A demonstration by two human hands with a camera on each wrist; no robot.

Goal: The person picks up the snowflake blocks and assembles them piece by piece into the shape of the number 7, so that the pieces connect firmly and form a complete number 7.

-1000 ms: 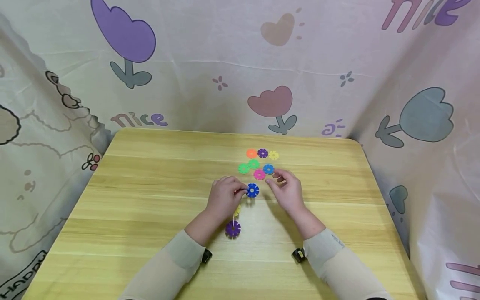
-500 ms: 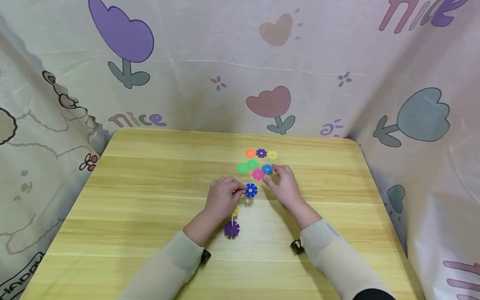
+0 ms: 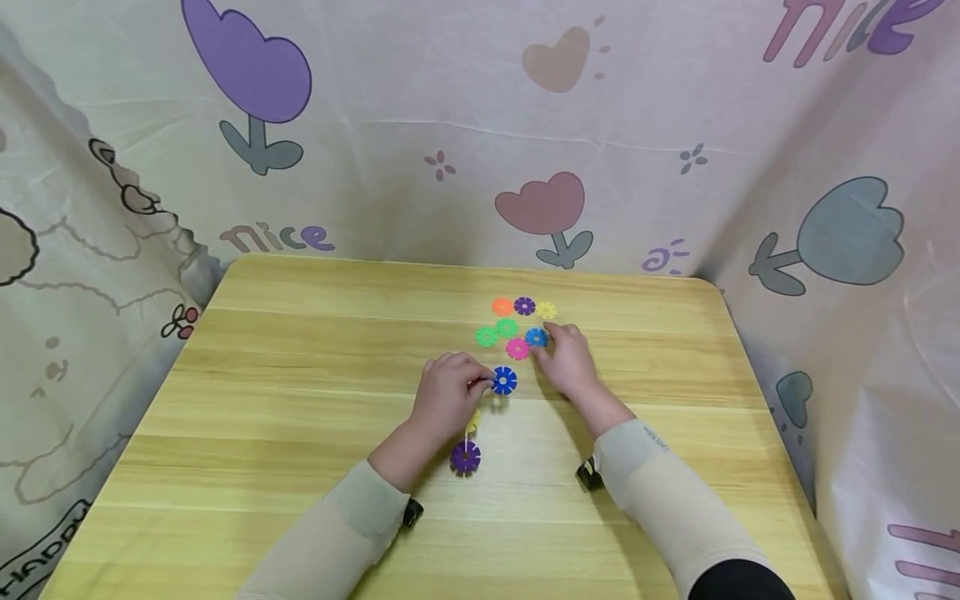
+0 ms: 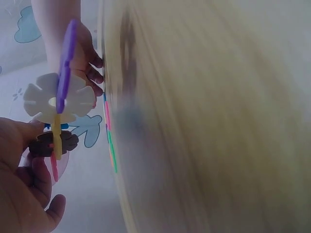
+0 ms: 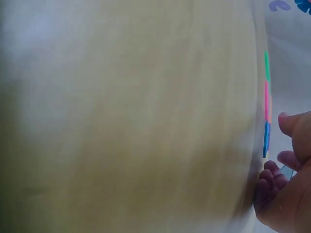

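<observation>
My left hand (image 3: 448, 392) pinches a joined chain of notched snowflake discs above the table. In the left wrist view its thumb and finger are at a dark disc (image 4: 41, 144), joined with a yellow disc (image 4: 57, 141), a white disc (image 4: 41, 99) and a purple disc (image 4: 67, 63). The chain's dark blue disc (image 3: 505, 381) faces up beside the fingertips in the head view. My right hand (image 3: 570, 360) reaches over the table, thumb and forefinger spread around the right side of a lighter blue disc (image 3: 536, 337). Whether they touch it, I cannot tell.
Loose discs lie flat near the lighter blue one: a pink disc (image 3: 517, 349), two green discs (image 3: 497, 332), an orange disc (image 3: 502, 307), a purple disc (image 3: 524, 306) and a yellow disc (image 3: 547, 310). The wooden table (image 3: 300, 350) ends at a patterned cloth (image 3: 390, 167) behind.
My right hand has moved slightly forward and left, its fingers coming closer around the lighter blue disc. The left hand and its chain stay in place.
</observation>
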